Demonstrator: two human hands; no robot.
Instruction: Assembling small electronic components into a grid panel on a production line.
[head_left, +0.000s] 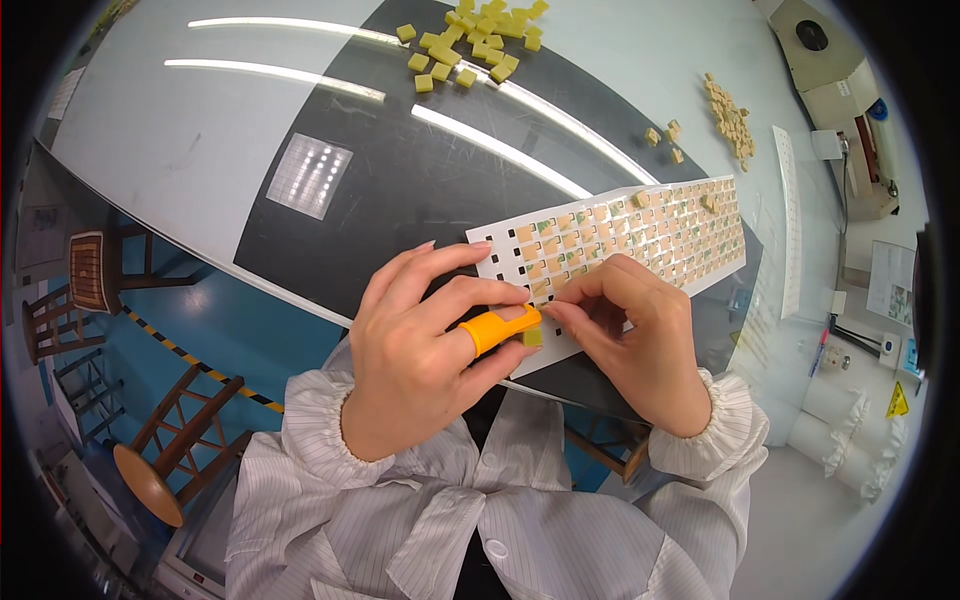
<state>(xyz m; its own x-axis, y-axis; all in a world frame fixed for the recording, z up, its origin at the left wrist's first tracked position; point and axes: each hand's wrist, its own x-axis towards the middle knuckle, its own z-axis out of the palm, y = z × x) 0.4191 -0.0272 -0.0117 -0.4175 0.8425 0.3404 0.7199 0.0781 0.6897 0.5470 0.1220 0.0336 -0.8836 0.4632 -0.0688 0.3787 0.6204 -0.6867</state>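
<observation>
One small yellow block (533,337) sits just below the centre of the frame, between the thumb and the orange-sheathed finger of the left hand (415,335), over the near part of a white sheet (550,358). It looks light, soft and slightly springy, like foam, so a gentle grip on opposite side faces should suit it; a hard squeeze could dent it. The sheet, printed with rows of tan shapes and dark squares, seems thin and easily bent; its plain margin is probably the safest place to hold it.

The thumb and forefinger of the right hand (640,325) are drawn narrow together beside the block; whether anything lies between them cannot be told. The orange finger sleeve (490,330) covers one left finger.

Farther out, more yellow blocks (445,55) lie loosely heaped at the top centre, and small tan pieces (735,125) cluster at the upper right. A wooden stool (148,484) stands at the lower left.
</observation>
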